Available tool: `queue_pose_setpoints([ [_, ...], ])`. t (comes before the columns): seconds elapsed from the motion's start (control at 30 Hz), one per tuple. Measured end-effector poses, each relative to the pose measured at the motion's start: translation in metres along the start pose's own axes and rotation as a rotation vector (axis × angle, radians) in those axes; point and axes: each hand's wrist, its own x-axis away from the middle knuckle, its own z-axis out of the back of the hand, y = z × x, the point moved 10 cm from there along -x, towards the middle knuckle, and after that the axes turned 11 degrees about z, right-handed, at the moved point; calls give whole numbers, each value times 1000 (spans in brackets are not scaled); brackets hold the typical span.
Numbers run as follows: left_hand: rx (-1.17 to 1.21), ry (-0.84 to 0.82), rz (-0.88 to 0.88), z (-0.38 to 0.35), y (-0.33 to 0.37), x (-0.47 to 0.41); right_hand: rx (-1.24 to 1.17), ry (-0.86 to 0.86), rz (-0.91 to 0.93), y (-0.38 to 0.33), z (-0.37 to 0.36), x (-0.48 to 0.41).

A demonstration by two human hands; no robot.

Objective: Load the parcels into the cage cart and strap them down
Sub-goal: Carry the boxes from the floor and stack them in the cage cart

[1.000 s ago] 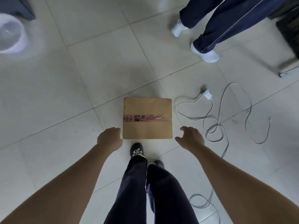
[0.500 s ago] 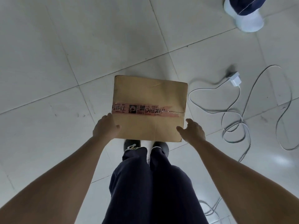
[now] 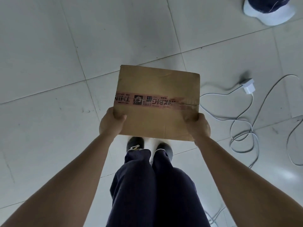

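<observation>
Just ahead of our shoes | we now grip the parcel, left hand at its 7 o'clock corner, right hand at 5; a second ago both hovered free | lift seems begun; cart unseen

Indoor room, kind unclear, maybe a back room or work area. Large pale floor tiles with grey grout lines and scuff marks. White cable loose on the floor at right, charger plug at its far end. Taped cardboard box mid-frame. Another person's white shoe far right.
</observation>
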Motion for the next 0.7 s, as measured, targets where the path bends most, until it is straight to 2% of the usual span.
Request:
queue_pose_setpoints([
  [0.27, 336, 130, 57, 113, -17, 96, -30, 109, 232, -96, 87, 77],
  [0.53, 655, 370, 162, 248, -60, 211, -156, 155, 518, -207, 155, 190],
  [0.7, 854, 512, 177, 320, -101, 284, -221, 126, 716, -274, 184, 266],
])
